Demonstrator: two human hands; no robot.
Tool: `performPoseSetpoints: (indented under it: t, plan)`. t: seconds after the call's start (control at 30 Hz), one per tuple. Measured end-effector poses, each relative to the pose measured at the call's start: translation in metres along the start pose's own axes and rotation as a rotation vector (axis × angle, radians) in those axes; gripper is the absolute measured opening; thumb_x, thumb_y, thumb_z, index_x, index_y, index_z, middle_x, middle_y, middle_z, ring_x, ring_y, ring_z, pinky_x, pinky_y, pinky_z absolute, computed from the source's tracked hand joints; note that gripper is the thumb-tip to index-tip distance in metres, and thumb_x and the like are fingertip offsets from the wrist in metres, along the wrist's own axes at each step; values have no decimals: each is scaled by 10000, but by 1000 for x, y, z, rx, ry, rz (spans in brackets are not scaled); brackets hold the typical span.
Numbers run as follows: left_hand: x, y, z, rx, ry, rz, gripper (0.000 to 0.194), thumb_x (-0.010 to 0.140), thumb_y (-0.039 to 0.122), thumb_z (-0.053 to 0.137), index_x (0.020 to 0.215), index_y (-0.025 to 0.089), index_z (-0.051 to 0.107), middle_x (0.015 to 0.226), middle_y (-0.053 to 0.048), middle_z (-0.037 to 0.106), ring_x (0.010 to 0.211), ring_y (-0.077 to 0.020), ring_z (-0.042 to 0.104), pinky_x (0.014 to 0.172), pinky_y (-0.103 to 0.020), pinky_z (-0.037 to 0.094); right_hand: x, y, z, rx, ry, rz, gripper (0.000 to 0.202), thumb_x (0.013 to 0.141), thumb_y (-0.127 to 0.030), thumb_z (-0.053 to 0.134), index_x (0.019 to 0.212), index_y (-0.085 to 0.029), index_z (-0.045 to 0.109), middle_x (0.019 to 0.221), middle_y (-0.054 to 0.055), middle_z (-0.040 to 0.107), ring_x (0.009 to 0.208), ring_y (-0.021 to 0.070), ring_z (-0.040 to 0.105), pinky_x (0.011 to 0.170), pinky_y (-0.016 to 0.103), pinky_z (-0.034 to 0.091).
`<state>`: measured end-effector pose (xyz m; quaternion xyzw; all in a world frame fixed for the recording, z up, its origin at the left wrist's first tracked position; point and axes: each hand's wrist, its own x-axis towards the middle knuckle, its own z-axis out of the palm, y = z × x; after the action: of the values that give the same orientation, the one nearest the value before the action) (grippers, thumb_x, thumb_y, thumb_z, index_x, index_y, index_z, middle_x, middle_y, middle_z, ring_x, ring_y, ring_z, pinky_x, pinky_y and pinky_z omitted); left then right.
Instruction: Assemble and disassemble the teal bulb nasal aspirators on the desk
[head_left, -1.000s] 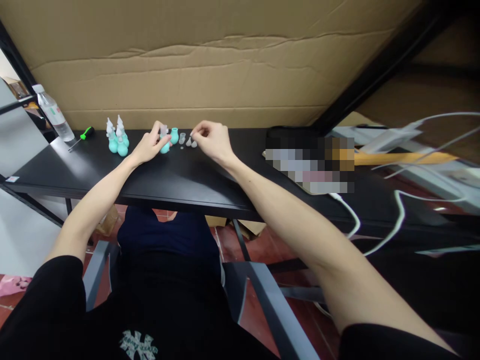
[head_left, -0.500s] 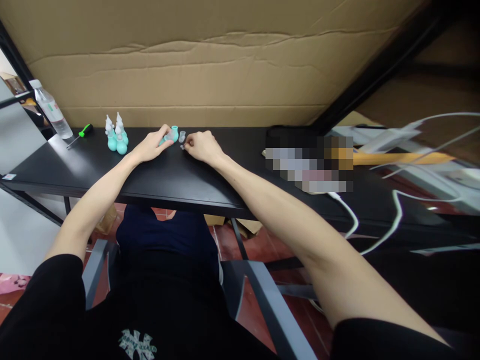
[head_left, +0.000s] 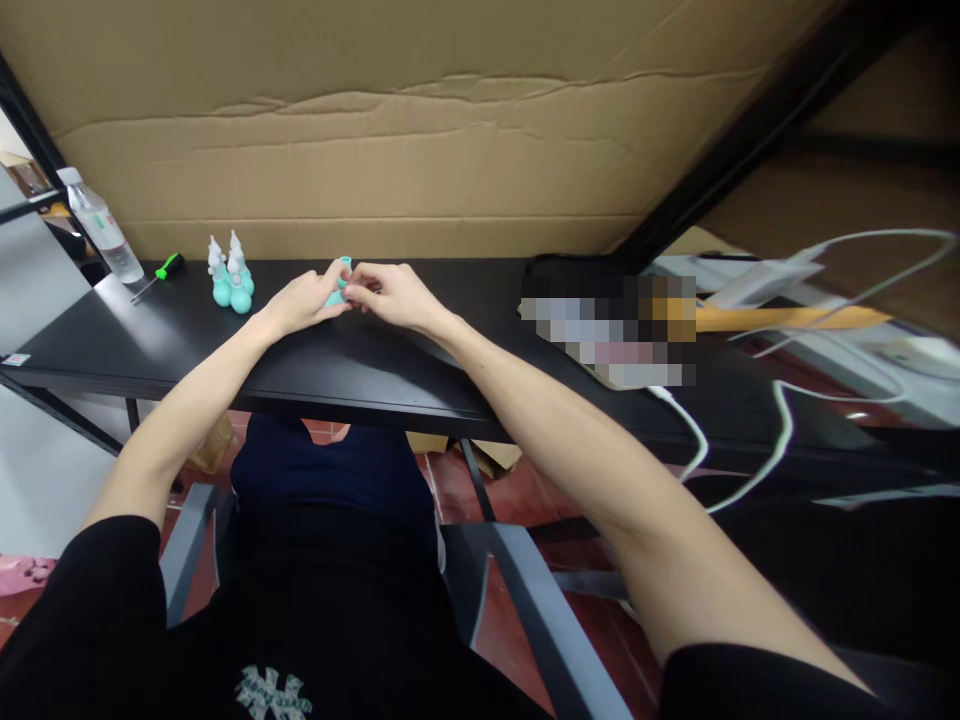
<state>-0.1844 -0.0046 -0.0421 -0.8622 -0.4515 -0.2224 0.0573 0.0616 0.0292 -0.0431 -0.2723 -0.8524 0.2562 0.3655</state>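
The left hand [head_left: 301,303] is curling its fingers around a teal bulb [head_left: 334,298] at the tabletop [head_left: 360,365]; the right hand [head_left: 401,297] is bending its fingers beside it, though whether they are pinching anything I cannot tell. Just behind, an open-mouthed bulb [head_left: 346,261] is lacking a tip. Leftward, clustered bulbs [head_left: 241,300] are standing with white tips [head_left: 235,243], seemingly finished; these two are probably awaiting completion.

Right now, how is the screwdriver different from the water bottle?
The screwdriver is lying down, but the water bottle is standing up. The screwdriver is thin, while the water bottle is much fatter. The screwdriver has a black and green handle; the water bottle is see-through with a white cap. Both are on the black tabletop.
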Motion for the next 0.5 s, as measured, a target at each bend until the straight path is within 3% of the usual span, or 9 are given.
performPoseSetpoints:
  t: [0.2,0.3,0.4,0.5]
  plan:
    - [2,5,-3,-324,76,104,414,1147,553,677,1412,257,556,1133,-87,899,1132,-287,900,1096,-438,660,9,15,-10,311,-44,37,375,1021,-570,843,875,-245,726,766,20,755,695,177,649,739,331,570]
    - [1,9,-6,-402,123,126,394,1162,577,640,1384,266,544,1125,-96,903,1170,-277,899,1161,-459,645,12,27,-18,429,46,50,361,1036,-585,811,940,-244,743,795,27,751,678,170,624,705,325,549]
    - [0,7,-8,-404,161,84,412,1155,579,670,1385,255,559,1195,-115,904,1137,-258,878,1161,-457,644,12,38,-27,282,230,84,278,1070,-504,747,954,-252,750,770,13,732,677,185,645,740,347,564]
    - [2,-2,-5,-343,208,12,372,1139,564,737,1283,241,622,1285,-142,867,1157,-261,841,1142,-457,654,11,44,-34,26,365,121,180,1038,-404,777,939,-255,756,840,30,792,778,221,717,876,393,615]
